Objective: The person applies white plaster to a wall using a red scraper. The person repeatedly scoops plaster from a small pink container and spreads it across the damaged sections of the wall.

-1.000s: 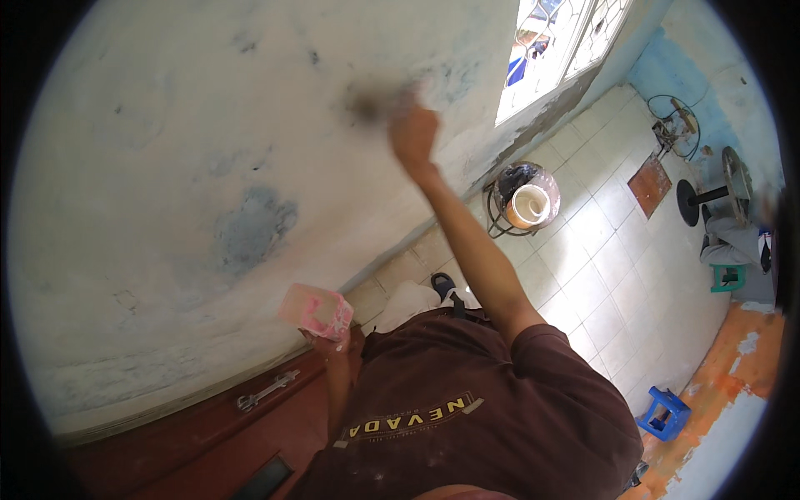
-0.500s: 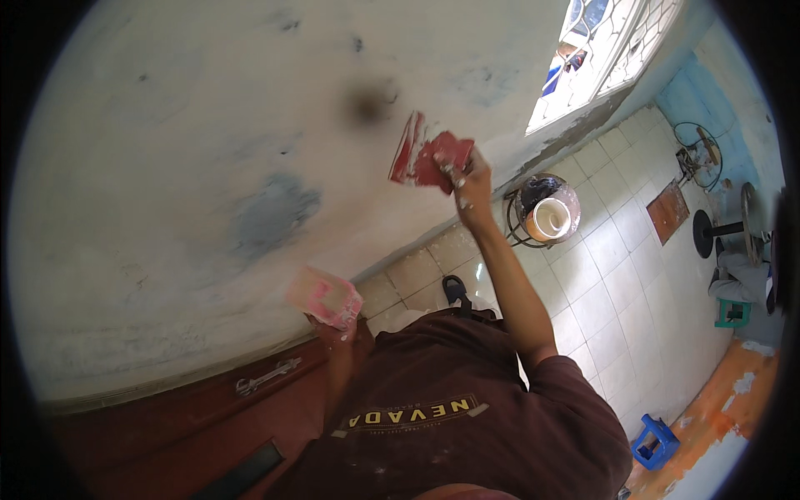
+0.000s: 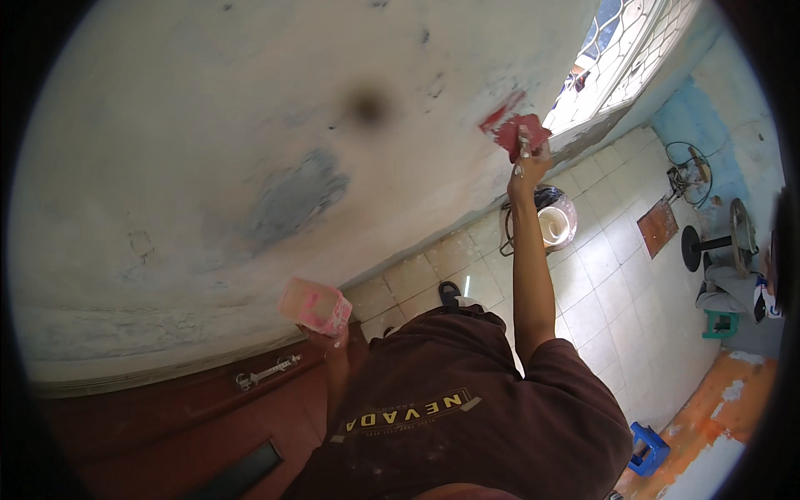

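Note:
In my right hand [image 3: 533, 158], a red plastic putty spreader [image 3: 510, 127] smeared with white paste is pressed close to the pale wall [image 3: 192, 108], near the window. Whether its edge touches I cannot tell. White smears mark the fingers. Lower and to the left, my left hand [image 3: 325, 336] grips a pale pink, roughly rectangular plastic piece [image 3: 310, 307] with paste along its edge; it may be another spreader or a cut container. A blue-grey patch [image 3: 302, 196] shows on the wall between the two hands.
A paste-streaked bucket [image 3: 553, 227] stands by the wall on a round support. A grilled window [image 3: 621, 67] is at upper right, a red door [image 3: 167, 425] with a bolt at lower left. A blue stool [image 3: 650, 450] and a green stool [image 3: 720, 323], near a seated person's legs, stand right.
My right hand has carried the red spreader to the right along the wall, toward the window. My left hand stays low with its pink piece, tilted slightly differently. The view has shifted a little.

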Tool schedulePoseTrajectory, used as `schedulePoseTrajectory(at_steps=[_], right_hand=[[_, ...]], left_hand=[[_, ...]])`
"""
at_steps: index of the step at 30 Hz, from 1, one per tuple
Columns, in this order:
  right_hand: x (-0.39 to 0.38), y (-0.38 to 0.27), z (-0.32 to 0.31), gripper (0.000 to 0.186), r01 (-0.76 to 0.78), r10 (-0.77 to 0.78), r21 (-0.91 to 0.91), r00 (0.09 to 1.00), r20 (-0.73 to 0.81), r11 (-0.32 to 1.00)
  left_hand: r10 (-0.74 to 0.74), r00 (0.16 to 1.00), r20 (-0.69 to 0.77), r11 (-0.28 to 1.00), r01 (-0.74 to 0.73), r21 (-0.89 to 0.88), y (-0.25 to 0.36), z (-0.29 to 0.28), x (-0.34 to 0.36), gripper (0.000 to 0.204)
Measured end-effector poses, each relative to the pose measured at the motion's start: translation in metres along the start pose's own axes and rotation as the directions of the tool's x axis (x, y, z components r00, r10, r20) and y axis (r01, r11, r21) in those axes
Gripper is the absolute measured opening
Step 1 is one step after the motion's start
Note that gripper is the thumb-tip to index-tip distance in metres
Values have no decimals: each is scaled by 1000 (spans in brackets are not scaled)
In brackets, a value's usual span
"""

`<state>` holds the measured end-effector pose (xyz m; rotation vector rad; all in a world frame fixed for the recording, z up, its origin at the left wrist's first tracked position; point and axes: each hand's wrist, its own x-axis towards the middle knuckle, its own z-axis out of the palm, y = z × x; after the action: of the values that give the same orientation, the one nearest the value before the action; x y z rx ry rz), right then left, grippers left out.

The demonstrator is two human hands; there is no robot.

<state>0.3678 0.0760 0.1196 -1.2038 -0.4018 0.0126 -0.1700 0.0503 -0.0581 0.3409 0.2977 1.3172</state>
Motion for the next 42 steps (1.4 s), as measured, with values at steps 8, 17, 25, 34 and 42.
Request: schedulePoseTrajectory(at_steps=[8,17,25,34,42], right_hand=[[-78,-53,121,50,471,-437,-450,880,185,759],[-267,-19,80,40,507,-347,-111,717,604,855],[-36,-37,49,37,273,-331,-405,940,-79,873],[-354,-43,181,59,618,-450,-296,757,473,728],[-354,62,81,33,155,-118,-389,986,117,908]], left_hand=[[75,994,-75,963,-52,266,35,-7,-8,64],[-167,982,85,984,171,-42,82,-46,7,55],[-63,997,-52,933,78,350,111,-33,8,50],[-148,975,-168,974,172,144,140,-38,1,55],[-217,949,-228,950,259,175,169,6,-20,44]])
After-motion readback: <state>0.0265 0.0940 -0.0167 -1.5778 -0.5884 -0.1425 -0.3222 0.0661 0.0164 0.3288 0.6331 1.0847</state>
